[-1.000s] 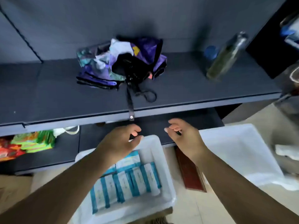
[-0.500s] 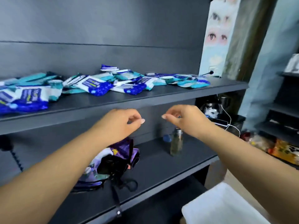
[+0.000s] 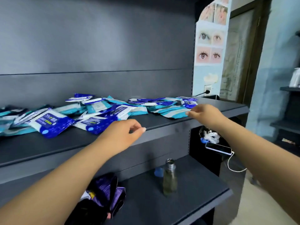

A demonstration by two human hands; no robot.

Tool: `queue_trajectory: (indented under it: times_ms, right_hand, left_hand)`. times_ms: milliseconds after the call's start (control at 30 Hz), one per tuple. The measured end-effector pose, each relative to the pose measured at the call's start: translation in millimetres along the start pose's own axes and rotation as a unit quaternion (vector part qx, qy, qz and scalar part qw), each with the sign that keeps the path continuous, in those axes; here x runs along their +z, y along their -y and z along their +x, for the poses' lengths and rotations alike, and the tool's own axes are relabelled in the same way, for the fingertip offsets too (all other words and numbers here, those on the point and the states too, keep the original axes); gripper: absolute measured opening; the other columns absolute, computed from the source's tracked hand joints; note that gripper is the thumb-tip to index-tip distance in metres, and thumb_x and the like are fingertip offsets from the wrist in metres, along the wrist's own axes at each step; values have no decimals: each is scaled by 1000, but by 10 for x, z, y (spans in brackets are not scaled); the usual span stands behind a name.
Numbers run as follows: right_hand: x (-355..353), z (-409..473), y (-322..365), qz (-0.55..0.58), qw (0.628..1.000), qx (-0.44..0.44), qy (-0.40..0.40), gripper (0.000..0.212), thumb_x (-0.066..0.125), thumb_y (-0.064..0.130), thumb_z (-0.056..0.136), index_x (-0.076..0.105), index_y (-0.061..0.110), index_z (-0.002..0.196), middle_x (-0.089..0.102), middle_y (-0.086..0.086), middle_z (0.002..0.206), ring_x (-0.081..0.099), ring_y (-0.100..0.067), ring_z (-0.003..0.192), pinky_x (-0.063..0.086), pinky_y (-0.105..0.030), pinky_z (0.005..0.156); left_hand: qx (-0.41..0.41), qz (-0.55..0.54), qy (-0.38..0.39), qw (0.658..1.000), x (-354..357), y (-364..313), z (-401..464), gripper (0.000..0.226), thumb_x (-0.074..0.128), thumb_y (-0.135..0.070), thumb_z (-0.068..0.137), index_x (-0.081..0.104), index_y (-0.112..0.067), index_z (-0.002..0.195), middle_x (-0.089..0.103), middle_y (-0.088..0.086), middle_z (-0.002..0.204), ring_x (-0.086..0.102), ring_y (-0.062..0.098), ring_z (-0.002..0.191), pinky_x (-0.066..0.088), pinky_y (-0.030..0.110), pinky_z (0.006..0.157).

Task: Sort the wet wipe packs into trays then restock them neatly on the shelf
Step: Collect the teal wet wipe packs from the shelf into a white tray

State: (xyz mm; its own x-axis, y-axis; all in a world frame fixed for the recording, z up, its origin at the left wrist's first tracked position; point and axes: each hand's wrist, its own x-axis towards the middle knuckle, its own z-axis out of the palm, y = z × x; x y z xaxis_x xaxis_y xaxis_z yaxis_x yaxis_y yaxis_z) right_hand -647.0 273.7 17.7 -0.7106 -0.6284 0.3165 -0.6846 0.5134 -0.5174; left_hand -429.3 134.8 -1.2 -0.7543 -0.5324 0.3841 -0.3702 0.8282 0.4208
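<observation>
Blue, teal and white plastic wet wipe packs (image 3: 97,114) lie in a loose heap along the upper dark grey shelf (image 3: 162,122). Right hand (image 3: 205,113): fingertips at the edge of a teal pack (image 3: 173,114); grasp cannot be determined. Left hand (image 3: 121,135): fingers loosely curled, holding nothing, above the shelf's front edge. Lower shelf (image 3: 186,200): upright glass bottle (image 3: 169,179), purple bag (image 3: 103,195)
</observation>
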Motion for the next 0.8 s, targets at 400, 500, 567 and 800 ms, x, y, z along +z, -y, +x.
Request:
queue_trajectory:
  times_ms: [400,500,567,800]
  right_hand:
    - [275,1246,-411,-20,979,73,188,97,54,70,74,27,8,144,32,-9,148,34,-28,133,30,-33,104]
    - [255,1216,-477,119,978,55,165,92,73,45,73,26,11,144,36,-7,145,39,-24,129,33,-31,99]
    - [210,1164,-516,255,958,45,122,72,81,21,69,40,16,127,51,-6,127,51,-19,105,41,-26,83]
    - [-140,932,-982,597,793,93,81,40,61,-14,76,53,15,103,64,-6,98,64,-19,80,57,-29,61]
  left_hand:
    - [-55,50,5,997,610,-123,976,18,49,-45,90,58,-30,94,61,-13,98,54,8,91,41,25,80]
    - [-61,33,-3,998,612,-166,1013,15,50,-42,90,59,-30,92,63,-12,100,55,9,96,41,24,84]
    - [-56,20,-22,998,624,-222,1079,15,51,-40,90,60,-28,93,63,-11,102,55,9,97,40,24,85]
    - [-54,61,15,997,813,-470,1489,38,45,-41,94,54,-21,126,53,-2,133,47,16,120,34,24,93]
